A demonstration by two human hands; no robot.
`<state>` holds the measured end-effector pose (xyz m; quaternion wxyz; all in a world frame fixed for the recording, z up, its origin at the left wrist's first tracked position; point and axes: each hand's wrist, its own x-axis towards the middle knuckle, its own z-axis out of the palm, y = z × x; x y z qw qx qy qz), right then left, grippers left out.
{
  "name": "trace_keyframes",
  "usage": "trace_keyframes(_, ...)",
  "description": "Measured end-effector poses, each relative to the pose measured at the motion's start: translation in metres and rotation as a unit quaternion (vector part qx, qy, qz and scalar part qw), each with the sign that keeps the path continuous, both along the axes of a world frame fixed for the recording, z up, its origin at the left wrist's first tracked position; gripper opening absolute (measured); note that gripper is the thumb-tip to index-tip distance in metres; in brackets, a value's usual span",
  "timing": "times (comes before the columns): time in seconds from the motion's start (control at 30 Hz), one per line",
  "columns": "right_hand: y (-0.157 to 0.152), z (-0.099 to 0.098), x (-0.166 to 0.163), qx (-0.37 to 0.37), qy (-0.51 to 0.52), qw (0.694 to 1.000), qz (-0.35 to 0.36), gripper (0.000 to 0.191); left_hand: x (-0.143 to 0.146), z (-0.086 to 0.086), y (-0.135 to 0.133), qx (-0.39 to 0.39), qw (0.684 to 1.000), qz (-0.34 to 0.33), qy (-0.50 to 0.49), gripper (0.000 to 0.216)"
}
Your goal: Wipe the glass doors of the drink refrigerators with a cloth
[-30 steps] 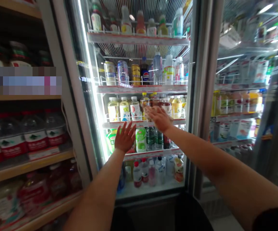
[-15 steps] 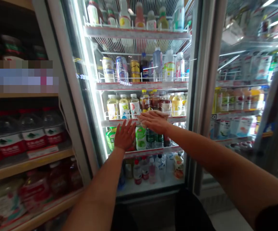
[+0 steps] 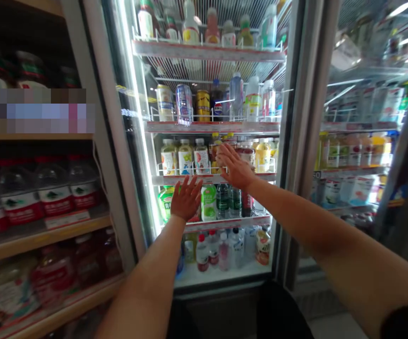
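Observation:
Both my arms stretch toward a lit drinks fridge. My left hand (image 3: 186,198) is open, fingers spread upward, holding nothing, in front of the shelf with a green-labelled bottle (image 3: 209,202). My right hand (image 3: 237,167) is open too, its fingers stretched up and to the left, in front of the shelf of juice bottles. It partly covers a yellow-capped bottle (image 3: 214,149) and dark-red bottles behind it. Left of it stand pale bottles with printed labels (image 3: 201,157). Whether the glass lies between my hands and the bottles I cannot tell.
Cans (image 3: 203,104) and bottles fill the upper shelves; small bottles (image 3: 202,254) stand at the bottom. On the left, a wooden rack (image 3: 48,238) holds large red-labelled water bottles (image 3: 53,186). A metal door frame (image 3: 308,136) separates another fridge on the right.
My right hand has turned from lying flat and sideways to fingers pointing more upward. My left hand stays spread in nearly the same place. The view has shifted slightly.

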<state>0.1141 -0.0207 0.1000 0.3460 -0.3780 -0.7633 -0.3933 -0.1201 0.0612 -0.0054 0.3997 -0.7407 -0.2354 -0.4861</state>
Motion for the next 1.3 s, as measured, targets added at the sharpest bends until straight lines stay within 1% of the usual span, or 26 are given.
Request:
trace_keyframes(0.03,-0.001,-0.003,-0.001,-0.01,-0.022,1.0,0.006,0.046,0.0,0.0,0.0,0.0,1.0,0.003,0.0,0.062)
trace_keyframes(0.1,-0.002,-0.007,-0.002,-0.049,-0.104,0.993,0.022,0.042,0.0,0.0,0.0,0.009,1.0,0.014,0.0,0.063)
trace_keyframes(0.17,-0.001,-0.006,0.0,-0.069,-0.149,0.986,0.022,0.038,0.0,0.0,0.0,0.02,1.0,0.023,0.001,0.063)
trace_keyframes(0.23,0.001,-0.001,0.003,-0.047,-0.111,0.993,0.002,0.045,0.001,0.0,-0.001,0.025,0.999,0.026,0.0,0.063)
trace_keyframes(0.3,0.003,0.003,0.006,-0.01,-0.032,0.999,-0.02,0.049,0.001,-0.001,-0.001,0.016,1.0,0.024,0.0,0.063)
trace_keyframes(0.33,0.004,0.003,0.007,-0.003,-0.01,1.0,-0.023,0.051,0.0,-0.001,-0.001,0.009,1.0,0.022,0.001,0.062)
trace_keyframes(0.37,0.004,0.001,0.007,-0.011,-0.014,1.0,-0.018,0.052,0.0,-0.001,-0.001,0.0,1.0,0.019,0.001,0.062)
trace_keyframes(0.5,0.002,-0.006,0.004,-0.101,-0.153,0.983,0.034,0.051,0.0,-0.001,0.0,-0.03,1.0,0.01,-0.002,0.062)
trace_keyframes(0.53,0.002,-0.005,0.003,-0.103,-0.151,0.983,0.036,0.051,0.0,-0.001,0.0,-0.031,0.999,0.008,-0.002,0.062)
trace_keyframes(0.57,0.002,-0.003,0.002,-0.089,-0.122,0.988,0.03,0.052,0.0,-0.001,0.0,-0.029,1.0,0.008,-0.002,0.062)
trace_keyframes(0.63,0.003,0.002,0.0,-0.039,-0.029,0.999,0.008,0.053,0.0,-0.001,0.0,-0.017,1.0,0.015,0.001,0.062)
trace_keyframes(0.67,0.003,0.003,-0.001,-0.018,0.004,1.0,-0.003,0.054,0.0,-0.001,0.0,-0.011,1.0,0.019,0.002,0.062)
trace_keyframes(0.7,0.003,0.003,-0.002,-0.009,0.012,1.0,-0.008,0.053,0.0,-0.001,0.0,-0.006,1.0,0.023,0.004,0.062)
trace_keyframes(0.73,0.003,0.002,-0.003,-0.014,-0.007,1.0,-0.007,0.052,0.0,-0.001,0.0,-0.003,1.0,0.025,0.005,0.062)
trace_keyframes(0.83,0.003,0.0,-0.002,-0.073,-0.127,0.989,0.018,0.048,0.0,-0.001,0.0,0.005,1.0,0.028,0.005,0.062)
trace_keyframes(0.87,0.003,0.002,0.0,-0.081,-0.14,0.987,0.022,0.047,0.0,-0.001,0.0,0.008,1.0,0.029,0.004,0.062)
trace_keyframes(0.93,0.005,0.008,0.006,-0.055,-0.09,0.994,0.012,0.049,0.0,-0.001,0.0,0.01,1.0,0.027,0.003,0.062)
trace_keyframes(1.0,0.006,0.012,0.012,0.002,0.018,1.0,-0.009,0.052,0.0,-0.001,0.0,0.0,1.0,0.02,0.002,0.063)
trace_keyframes(1.03,0.007,0.012,0.014,0.025,0.059,0.998,-0.016,0.053,0.0,-0.001,0.0,-0.007,1.0,0.015,0.002,0.063)
trace_keyframes(1.07,0.006,0.009,0.016,0.033,0.07,0.997,-0.017,0.053,0.0,-0.001,0.0,-0.013,1.0,0.012,0.002,0.064)
trace_keyframes(1.1,0.006,0.005,0.018,0.022,0.044,0.999,-0.009,0.054,0.0,-0.001,0.0,-0.016,1.0,0.009,0.001,0.064)
trace_keyframes(1.13,0.005,0.0,0.019,-0.003,-0.014,1.0,0.006,0.055,0.0,-0.001,0.0,-0.016,1.0,0.009,0.001,0.065)
trace_keyframes(1.2,0.005,-0.008,0.019,-0.064,-0.142,0.987,0.035,0.057,0.0,-0.001,0.0,-0.009,1.0,0.014,0.0,0.065)
trace_keyframes(1.23,0.005,-0.009,0.019,-0.079,-0.17,0.982,0.04,0.058,0.0,-0.001,0.0,-0.004,1.0,0.017,-0.001,0.066)
trace_keyframes(1.27,0.006,-0.007,0.018,-0.074,-0.157,0.984,0.037,0.058,0.0,-0.002,0.0,0.0,1.0,0.02,0.0,0.066)
trace_keyframes(1.3,0.007,-0.003,0.016,-0.053,-0.108,0.992,0.027,0.059,0.0,-0.002,0.0,0.004,1.0,0.023,0.002,0.067)
